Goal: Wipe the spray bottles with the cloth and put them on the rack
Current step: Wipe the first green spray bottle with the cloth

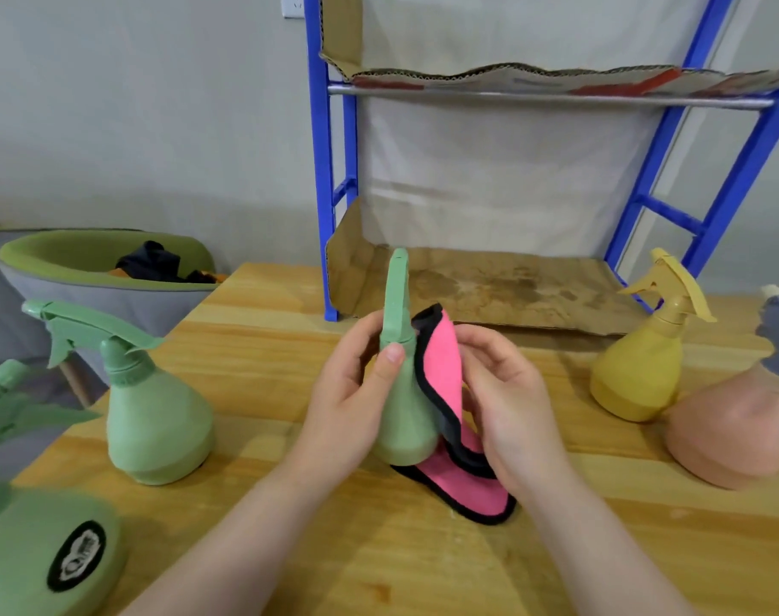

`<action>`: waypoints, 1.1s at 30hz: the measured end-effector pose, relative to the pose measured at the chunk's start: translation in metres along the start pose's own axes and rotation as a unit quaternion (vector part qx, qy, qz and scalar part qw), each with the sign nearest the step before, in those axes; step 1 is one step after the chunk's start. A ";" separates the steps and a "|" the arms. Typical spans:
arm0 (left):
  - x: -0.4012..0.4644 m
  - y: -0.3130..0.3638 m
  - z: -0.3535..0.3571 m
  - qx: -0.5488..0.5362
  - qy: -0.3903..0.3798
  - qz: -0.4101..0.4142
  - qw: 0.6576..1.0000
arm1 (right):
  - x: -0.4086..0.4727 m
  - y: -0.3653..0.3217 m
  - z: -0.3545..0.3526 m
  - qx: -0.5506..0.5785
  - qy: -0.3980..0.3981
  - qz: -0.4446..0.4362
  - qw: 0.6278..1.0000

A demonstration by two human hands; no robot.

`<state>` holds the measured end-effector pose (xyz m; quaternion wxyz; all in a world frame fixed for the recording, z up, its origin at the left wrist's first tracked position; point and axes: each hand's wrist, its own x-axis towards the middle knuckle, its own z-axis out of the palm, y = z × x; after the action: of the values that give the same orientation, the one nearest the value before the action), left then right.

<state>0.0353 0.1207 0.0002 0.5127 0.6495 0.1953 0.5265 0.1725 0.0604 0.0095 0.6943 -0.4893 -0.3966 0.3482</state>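
At the middle of the wooden counter (254, 437), a green spray bottle (403, 420) is held upright, its base down near the counter and its trigger head pointing away from the camera. The left hand (347, 402) has its grip closed round the bottle's neck, thumb across the front. The right hand (508, 406) holds a pink cloth (441, 380) with a black hem against the bottle's right side, fingers curled behind the fabric; the cloth's lower end trails down onto the counter beneath the bottle.

To the left stands a second green bottle (156, 411), well apart from the hands, its nozzle pointing left. At the lower left corner lies a third green bottle (36, 553) with a black oval label, only partly in view. To the right stand a yellow bottle (641, 371) and, just beside it toward the edge, a peach bottle (730, 429) with a grey head.

Behind the hands rises the blue rack (321, 171). Its lower shelf is lined with stained cardboard (490, 286) and sits level with the counter's far edge; an upper shelf carries more cardboard. Between the held bottle and the lower shelf lies only bare counter. A grey and green chair (89, 282) with dark cloth on its seat stands beyond the counter's left side.
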 end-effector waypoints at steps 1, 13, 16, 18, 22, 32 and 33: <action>-0.001 -0.001 0.002 -0.005 -0.010 0.001 1.000 | -0.001 0.001 0.000 -0.022 -0.002 -0.017 1.000; -0.003 0.001 0.008 -0.069 -0.017 -0.003 0.997 | -0.013 0.021 0.010 -0.248 -0.115 -0.174 0.946; 0.000 0.004 0.007 -0.097 0.002 -0.002 0.995 | -0.010 0.029 0.005 -0.268 -0.106 -0.167 0.943; 0.004 0.008 0.005 -0.136 0.041 -0.013 0.990 | -0.011 0.031 0.004 -0.258 -0.112 -0.151 0.948; 0.015 0.016 -0.008 -0.229 0.142 -0.034 0.962 | -0.014 0.030 0.007 -0.210 -0.132 -0.086 0.965; 0.013 0.016 -0.010 -0.206 0.100 -0.022 0.973 | -0.014 0.024 0.006 -0.160 -0.147 -0.092 0.972; 0.011 0.015 -0.009 -0.190 0.081 -0.021 0.978 | -0.013 0.023 0.007 -0.167 -0.146 -0.099 0.970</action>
<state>0.0274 0.1281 0.0177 0.6204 0.4913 0.1459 0.5937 0.1580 0.0581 -0.0136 0.5682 -0.5005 -0.5930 0.2740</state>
